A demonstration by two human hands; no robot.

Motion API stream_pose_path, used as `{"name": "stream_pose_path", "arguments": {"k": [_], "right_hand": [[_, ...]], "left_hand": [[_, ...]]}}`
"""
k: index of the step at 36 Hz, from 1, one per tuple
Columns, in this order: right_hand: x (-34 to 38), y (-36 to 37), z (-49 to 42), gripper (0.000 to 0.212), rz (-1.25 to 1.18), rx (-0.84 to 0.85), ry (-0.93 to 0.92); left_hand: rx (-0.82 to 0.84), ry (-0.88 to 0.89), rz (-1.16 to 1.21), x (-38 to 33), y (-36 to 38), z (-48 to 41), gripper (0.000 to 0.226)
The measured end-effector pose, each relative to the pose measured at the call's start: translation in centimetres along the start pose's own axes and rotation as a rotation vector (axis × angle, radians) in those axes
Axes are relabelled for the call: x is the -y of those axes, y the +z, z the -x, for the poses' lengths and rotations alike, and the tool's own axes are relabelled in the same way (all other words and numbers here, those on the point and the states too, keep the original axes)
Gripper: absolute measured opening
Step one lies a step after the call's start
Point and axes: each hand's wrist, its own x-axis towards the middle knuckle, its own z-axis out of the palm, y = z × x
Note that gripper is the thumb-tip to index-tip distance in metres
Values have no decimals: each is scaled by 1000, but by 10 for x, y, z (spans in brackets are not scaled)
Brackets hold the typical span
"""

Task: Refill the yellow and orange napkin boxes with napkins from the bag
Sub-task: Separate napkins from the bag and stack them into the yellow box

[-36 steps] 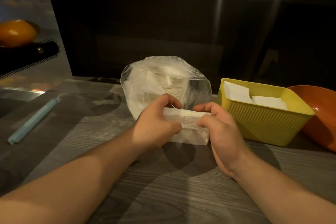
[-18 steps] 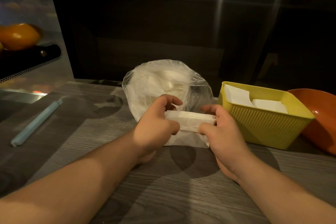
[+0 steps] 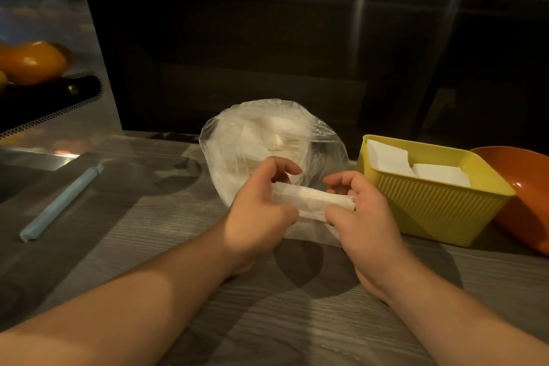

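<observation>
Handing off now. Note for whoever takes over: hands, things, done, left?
Left hand and right hand each grip one end of a napkin stack, held in front of the bag.
The bag stands on the table, more napkins inside.
Yellow box, right of the bag, is already partly filled.
Orange box is at far right, partly cut off; none seen in it.
Left: place this stack, probably then fill orange.

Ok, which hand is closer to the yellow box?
Right. The right hand pinches one end of the napkins just beside the yellow box, apart from it. The left hand holds the other end, farther off, in front of the bag.
</observation>
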Motion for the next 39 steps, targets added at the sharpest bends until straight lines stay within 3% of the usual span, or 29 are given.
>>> {"name": "stream_pose_path", "arguments": {"k": [27, 39], "right_hand": [[-5, -2, -3, 47, -52, 70, 63], [-4, -5, -5, 44, -37, 84, 109]], "left_hand": [[139, -27, 14, 2, -6, -5, 59], [88, -89, -9, -4, -8, -4, 53]]}}
